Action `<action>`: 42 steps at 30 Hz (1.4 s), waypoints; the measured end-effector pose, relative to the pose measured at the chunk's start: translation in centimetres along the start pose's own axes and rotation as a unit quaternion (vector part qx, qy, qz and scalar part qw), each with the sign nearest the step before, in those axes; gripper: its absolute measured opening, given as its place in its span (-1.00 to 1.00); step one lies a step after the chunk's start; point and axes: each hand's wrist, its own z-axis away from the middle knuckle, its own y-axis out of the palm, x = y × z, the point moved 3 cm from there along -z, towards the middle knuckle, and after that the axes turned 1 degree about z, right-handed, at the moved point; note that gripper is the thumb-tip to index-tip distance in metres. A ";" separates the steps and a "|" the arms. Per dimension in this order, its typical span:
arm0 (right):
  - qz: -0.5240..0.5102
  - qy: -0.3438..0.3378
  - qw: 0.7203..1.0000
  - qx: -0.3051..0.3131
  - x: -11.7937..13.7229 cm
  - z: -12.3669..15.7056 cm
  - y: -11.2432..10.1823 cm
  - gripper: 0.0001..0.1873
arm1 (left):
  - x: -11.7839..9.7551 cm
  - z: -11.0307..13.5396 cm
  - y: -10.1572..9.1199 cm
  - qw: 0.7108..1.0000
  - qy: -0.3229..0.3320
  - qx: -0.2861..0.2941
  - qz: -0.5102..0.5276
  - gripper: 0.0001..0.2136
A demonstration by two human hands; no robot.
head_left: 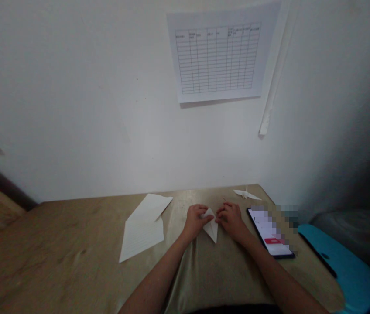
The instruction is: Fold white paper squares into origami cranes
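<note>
A small white piece of folded paper (211, 231), kite-shaped with a point toward me, is between my hands on the table. My left hand (194, 220) grips its left side, the thumb lying across its face. At the right edge, the bent fingers of my right hand (231, 220) pinch the same paper, their tips close together. Beyond my right hand lies a small folded paper figure (247, 194) with long thin points.
Left of my hands, a blank-looking sheet (150, 207) overlaps a lined sheet (144, 237) on the brown-covered table (73, 261). A phone (270, 231) with a lit screen lies to the right, near a blue chair back (342, 261). A printed chart (219, 56) hangs on the wall.
</note>
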 end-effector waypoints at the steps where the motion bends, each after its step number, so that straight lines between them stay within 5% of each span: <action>1: 0.010 -0.003 1.000 0.002 0.2 0.0 0.0 -0.94 | 0.0 0.0 0.0 1.000 -0.001 0.002 -0.005 -0.87; 9: 0.065 0.005 0.998 -0.023 1.1 0.2 -0.4 -0.94 | -0.5 -0.1 -0.3 1.000 0.004 0.015 -0.025 -0.88; 18: 0.003 -0.050 0.998 -0.048 1.4 0.3 -0.9 -0.87 | -1.2 0.0 -0.5 1.000 -0.003 0.031 0.005 -0.87; 32: -0.011 -0.055 0.998 -0.012 1.6 0.4 -0.5 -0.96 | 0.2 -0.2 -1.2 0.988 -0.049 -0.052 0.138 -0.90; 42: -0.036 -0.043 0.997 -0.054 1.0 0.4 -0.9 -0.88 | -1.3 -0.1 -1.1 1.000 -0.012 0.009 0.018 -0.85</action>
